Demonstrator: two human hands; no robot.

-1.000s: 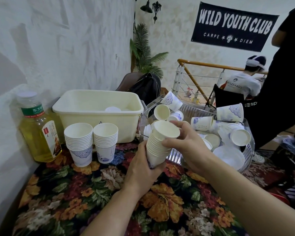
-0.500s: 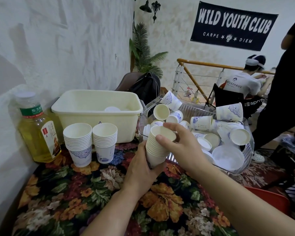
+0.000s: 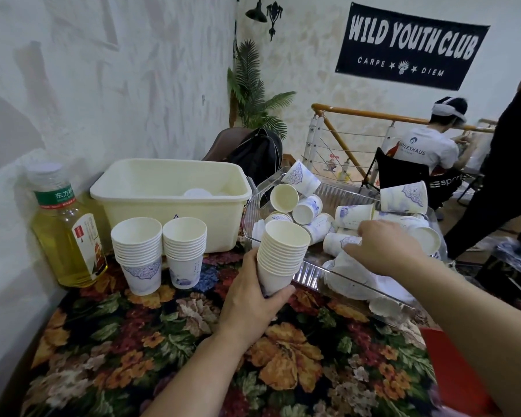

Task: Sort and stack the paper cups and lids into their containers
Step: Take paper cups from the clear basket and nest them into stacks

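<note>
1. Two finished stacks (image 3: 136, 254) of nested paper cups stand upright on the floral cloth (image 3: 163, 341), just in front of the cream plastic tub (image 3: 169, 200), matte and rigid.
2. The left hand (image 3: 250, 296) wraps around the base of a third stack (image 3: 283, 257), mouth upward and tilted slightly right; the rims are thin and rolled.
3. The clear ribbed tray (image 3: 310, 275) holds loose cups lying on their sides, with flat white lids (image 3: 373, 281) beneath them.
4. The right hand (image 3: 382, 248), the nearer one, reaches into the tray, fingers curling onto a toppled cup (image 3: 339, 242) whose long axis runs left-right; whether it grips yet I cannot tell.
</note>
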